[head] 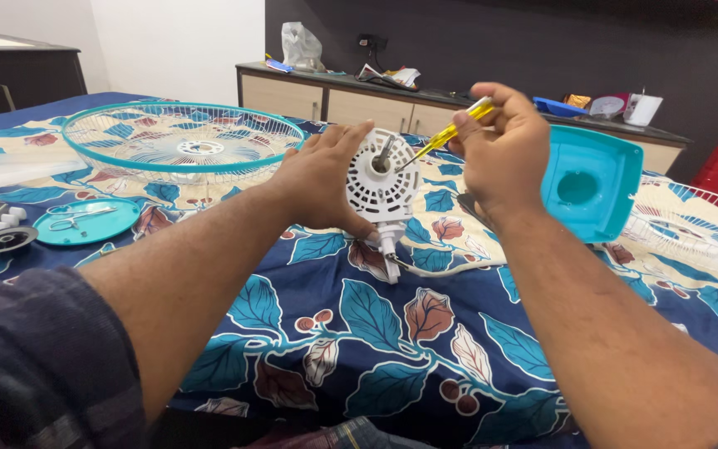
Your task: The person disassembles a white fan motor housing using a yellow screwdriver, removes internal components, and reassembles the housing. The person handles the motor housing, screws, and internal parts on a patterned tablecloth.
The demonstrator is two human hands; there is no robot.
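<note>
Two bare forearms reach forward over a bed covered in a dark blue sheet (359, 333) printed with teal leaves. The landmark is a white fan motor housing (382, 185), round and slotted, held upright just above the sheet near the middle of the view.

The left hand (319, 179) has its grip closed around the housing's left side and back, apparently steadying it with the face and its short metal shaft turned toward the person. The right hand (496, 148), just right of the housing, has its grip closed on the handle of a yellow screwdriver (450, 133), angled down so the tip meets the housing's face beside the shaft. A white cord trails from under the housing onto the sheet.

Right of the housing lies a teal plastic motor cover (590, 185), hollow side showing. Far left of it sit a teal disc (85, 221) with small parts and a black round piece. Behind the housing, to the left, a wire fan guard (183, 143) with a teal rim rests flat. Beyond stands a long cabinet (326, 100) with clutter on top.
</note>
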